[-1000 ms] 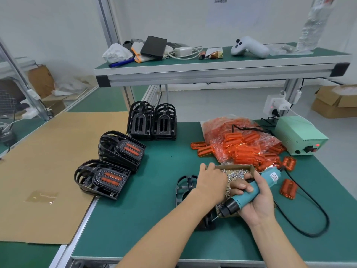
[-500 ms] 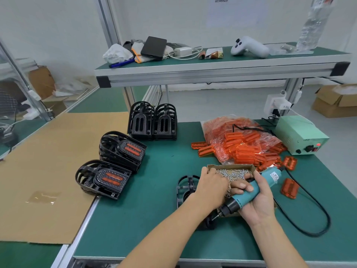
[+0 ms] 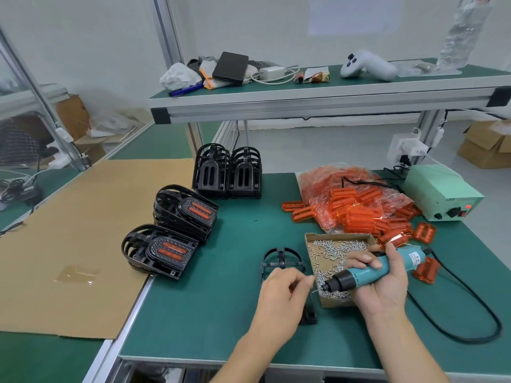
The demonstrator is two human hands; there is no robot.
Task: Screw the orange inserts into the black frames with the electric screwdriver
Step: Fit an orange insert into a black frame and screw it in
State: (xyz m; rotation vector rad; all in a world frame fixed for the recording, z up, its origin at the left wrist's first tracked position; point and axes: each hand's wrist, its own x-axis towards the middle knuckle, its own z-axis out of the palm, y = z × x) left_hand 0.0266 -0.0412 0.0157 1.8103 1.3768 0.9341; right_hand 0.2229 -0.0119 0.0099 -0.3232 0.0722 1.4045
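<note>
- The green tabletop (image 3: pixel 221 322) carried everything, with a sheet of brown cardboard (image 3: pixel 83 230) spread over its left part.
- Two stacks of black frames with orange inserts (image 3: pixel 177 230) lay at the cardboard's edge; two bare stacks (image 3: pixel 228 172) stood upright behind them.
- One black frame (image 3: pixel 282 261) lay flat near the front, just beside a cardboard box of screws (image 3: pixel 336 250).
- A clear bag of orange inserts (image 3: pixel 356 200) lay farther back, loose inserts (image 3: pixel 300 210) around it.
- A pale green power unit (image 3: pixel 442 192) sat at the right rear.
- Its black cable (image 3: pixel 475 322) looped across the right front.
</note>
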